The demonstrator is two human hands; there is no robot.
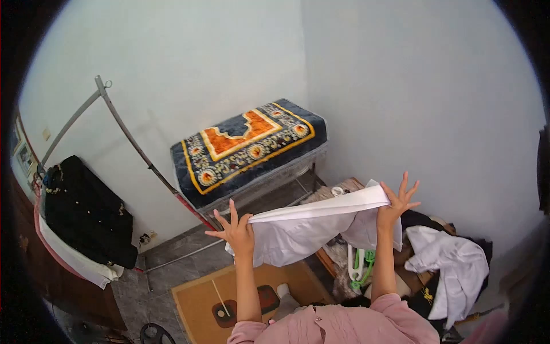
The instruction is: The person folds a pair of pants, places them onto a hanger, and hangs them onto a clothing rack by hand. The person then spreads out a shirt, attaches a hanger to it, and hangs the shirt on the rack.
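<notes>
A white garment is stretched sideways in front of me, with a smooth band along its top edge and loose cloth hanging below. My left hand pinches one end of the band, its other fingers spread. At the opposite, slightly higher end, my right hand grips the band in the same way, fingers fanned out. The lower part of the cloth hangs in soft folds. What kind of garment it is, I cannot tell.
An ironing table bears a patterned blanket. Left of it, a metal clothes rack holds a black garment. On the right lie a crumpled white cloth and plastic hangers. A brown mat covers the floor below.
</notes>
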